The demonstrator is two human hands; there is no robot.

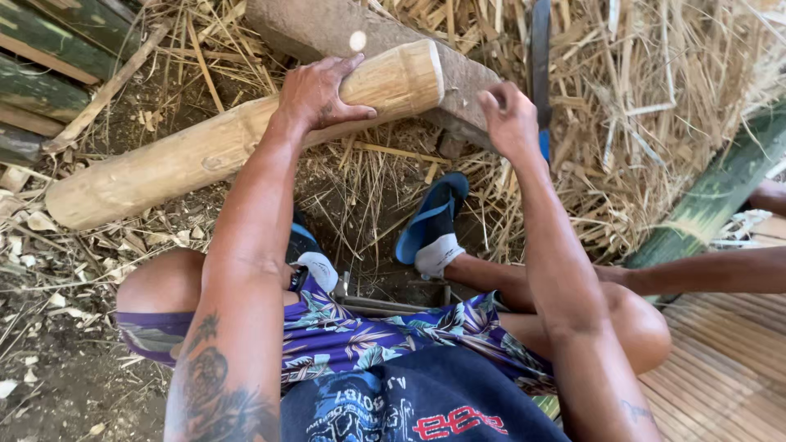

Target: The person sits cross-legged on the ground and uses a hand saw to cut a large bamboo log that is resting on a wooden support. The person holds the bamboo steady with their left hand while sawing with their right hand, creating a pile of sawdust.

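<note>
Pinning a peeled bamboo pole [237, 135] on its block

My left hand [321, 90] lies flat, fingers spread over the pole, which rests on a wooden block [467, 82]; to its right, my right hand [509, 119] is clenched around a dark blade's [540, 57] handle, straw [655, 123] beyond.

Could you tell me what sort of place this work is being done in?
Probably an outdoor or open-sided bamboo-working spot. The left hand steadies a peeled bamboo pole on a wooden block, over a dirt floor littered with straw-like shavings; green bamboo poles lie nearby.
</note>
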